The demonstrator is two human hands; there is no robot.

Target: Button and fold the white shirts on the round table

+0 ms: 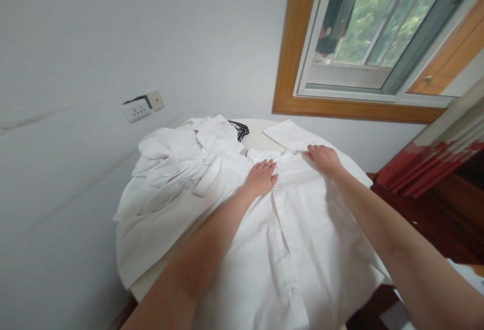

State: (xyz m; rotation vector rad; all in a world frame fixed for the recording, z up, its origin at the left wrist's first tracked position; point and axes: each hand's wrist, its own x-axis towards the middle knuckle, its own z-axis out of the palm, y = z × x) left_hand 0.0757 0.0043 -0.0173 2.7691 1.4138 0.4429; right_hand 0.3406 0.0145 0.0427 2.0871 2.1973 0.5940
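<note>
A white button-up shirt (pixel 302 229) is spread front side up, its collar toward the wall and its button placket running down the middle. My left hand (pixel 262 176) lies flat on it just below the collar, fingers stretched out and the thumb by the placket. At the shoulder on the right, my right hand (pixel 324 158) has its thumb and fingertips close together on the cloth, pinching it. Beyond that hand, a sleeve (pixel 289 134) extends toward the wall. The shirt's lower hem is partly out of view.
White crumpled clothes (pixel 177 153) pile up at the left of the pale table (pixel 259 133). A black-and-white striped cloth (pixel 240 129) pokes out behind them. The wall holds a socket (pixel 136 110) and a wood-framed window (pixel 283 68). A red-and-white curtain (pixel 412 169) hangs at right.
</note>
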